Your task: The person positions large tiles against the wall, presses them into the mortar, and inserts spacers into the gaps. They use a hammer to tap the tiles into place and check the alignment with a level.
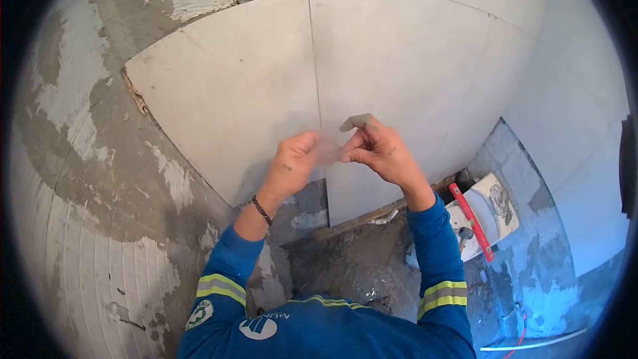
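My left hand (294, 159) is raised in front of the large pale wall tiles (412, 73), its fingers smeared by motion. Close beside it, my right hand (384, 151) pinches thumb and fingertips together, with grey mortar on the bent forefinger. What sits in that pinch is too small to make out. Both hands meet near the vertical joint between two tiles, and the blurred left fingertips overlap the right ones in this view.
At right a red spirit level (472, 223) lies across a white board (508, 209), beside a small hammer (464, 234). Mortar-streaked bare wall (93, 179) spreads at left. A wooden strip (359, 221) runs below the tiles. A red cable (522, 329) lies lower right.
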A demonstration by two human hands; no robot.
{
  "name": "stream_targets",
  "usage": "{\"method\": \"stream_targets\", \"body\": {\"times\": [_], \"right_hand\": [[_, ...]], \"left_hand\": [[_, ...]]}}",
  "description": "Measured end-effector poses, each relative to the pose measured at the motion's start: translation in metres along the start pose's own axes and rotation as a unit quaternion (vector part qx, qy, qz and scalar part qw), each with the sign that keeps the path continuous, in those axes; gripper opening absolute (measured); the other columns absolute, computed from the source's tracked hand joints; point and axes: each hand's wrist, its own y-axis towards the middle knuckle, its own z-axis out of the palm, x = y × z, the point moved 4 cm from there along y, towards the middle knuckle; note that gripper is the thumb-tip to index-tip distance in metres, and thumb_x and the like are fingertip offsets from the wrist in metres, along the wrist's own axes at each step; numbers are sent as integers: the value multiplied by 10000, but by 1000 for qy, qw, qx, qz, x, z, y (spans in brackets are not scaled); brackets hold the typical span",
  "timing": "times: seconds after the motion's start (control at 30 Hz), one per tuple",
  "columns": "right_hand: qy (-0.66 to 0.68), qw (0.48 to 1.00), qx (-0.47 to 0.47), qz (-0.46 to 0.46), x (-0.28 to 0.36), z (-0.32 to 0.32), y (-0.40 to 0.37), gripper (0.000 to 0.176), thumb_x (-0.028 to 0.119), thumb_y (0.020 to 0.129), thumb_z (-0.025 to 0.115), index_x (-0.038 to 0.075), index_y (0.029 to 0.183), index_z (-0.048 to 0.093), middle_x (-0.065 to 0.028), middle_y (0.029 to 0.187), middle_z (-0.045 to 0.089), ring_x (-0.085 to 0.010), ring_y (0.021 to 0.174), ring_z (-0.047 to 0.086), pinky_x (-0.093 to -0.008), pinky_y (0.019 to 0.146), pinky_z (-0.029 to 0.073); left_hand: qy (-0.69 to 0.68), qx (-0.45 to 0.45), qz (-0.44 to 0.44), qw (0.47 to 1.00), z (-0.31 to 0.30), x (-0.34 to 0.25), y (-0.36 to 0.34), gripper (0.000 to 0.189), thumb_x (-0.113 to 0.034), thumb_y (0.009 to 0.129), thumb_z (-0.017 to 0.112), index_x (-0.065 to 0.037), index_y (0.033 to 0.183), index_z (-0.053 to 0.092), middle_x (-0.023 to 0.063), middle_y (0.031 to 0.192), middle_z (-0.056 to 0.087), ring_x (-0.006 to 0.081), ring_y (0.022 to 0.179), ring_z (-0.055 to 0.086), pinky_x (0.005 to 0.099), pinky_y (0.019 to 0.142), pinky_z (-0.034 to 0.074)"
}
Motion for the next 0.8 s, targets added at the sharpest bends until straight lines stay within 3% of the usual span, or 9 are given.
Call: {"method": "stream_targets", "body": {"times": [0.13,0.27,0.37,0.43,0.57,0.67,0.73,0.77,0.8], "right_hand": [[-92,994,-38,44,5,-1,-3,395,-12,754,712,12,1063,468,-68,693,649,-131,649,609,-286,618,480],[-111,991,-58,37,3,1,-7,433,9,740,728,18,1070,448,-98,687,655,-185,612,623,-306,595,481],[-190,980,-60,27,4,5,-11,443,-6,733,713,21,1076,434,-119,673,643,-257,610,637,-340,565,484],[-283,957,-35,-51,6,12,-15,358,41,761,653,18,1070,474,-175,675,616,-377,667,627,-424,581,497],[-378,924,-17,-52,-1,20,-20,318,73,795,612,17,1077,476,-187,671,604,-391,660,614,-447,575,488],[-384,921,16,-69,-3,27,-25,277,87,829,557,16,1085,475,-202,662,590,-391,644,607,-451,565,487],[-339,936,-48,-82,1,26,-26,383,59,796,645,26,1104,420,-131,715,627,-306,691,648,-378,594,514],[-341,935,-50,-83,3,29,-27,383,59,796,645,26,1104,420,-131,715,627,-306,691,648,-378,594,514],[-194,973,-121,-32,2,25,-28,377,48,800,658,24,1098,429,-107,743,628,-248,688,647,-341,600,516]], "left_hand": [[-28,10,-53,998,10,4,-4,195,-55,925,492,23,1052,617,66,963,670,142,897,632,298,801,515],[-21,16,-53,998,16,16,-6,212,-79,930,506,18,1082,618,77,981,671,153,921,634,301,811,523],[-23,10,-47,999,20,28,-6,203,-67,942,523,29,1099,608,81,1001,660,143,922,640,295,823,540],[-42,14,-79,996,24,35,-6,198,-52,937,518,31,1091,612,72,986,665,138,893,637,297,813,538],[-32,4,-80,996,29,43,-8,185,-30,926,521,34,1069,620,64,964,670,125,875,632,288,796,535],[70,6,-51,996,28,49,-12,175,-10,911,526,33,1048,626,52,956,670,117,876,628,277,795,525],[204,-29,39,978,20,47,-13,169,-16,904,540,30,1043,623,57,952,680,106,831,634,261,756,525],[204,-28,42,978,19,39,-11,169,-16,904,540,30,1043,623,57,952,680,106,831,634,261,756,525],[223,-49,103,968,17,20,-9,157,-22,901,547,24,1032,621,74,946,684,113,801,643,257,727,528]]}}
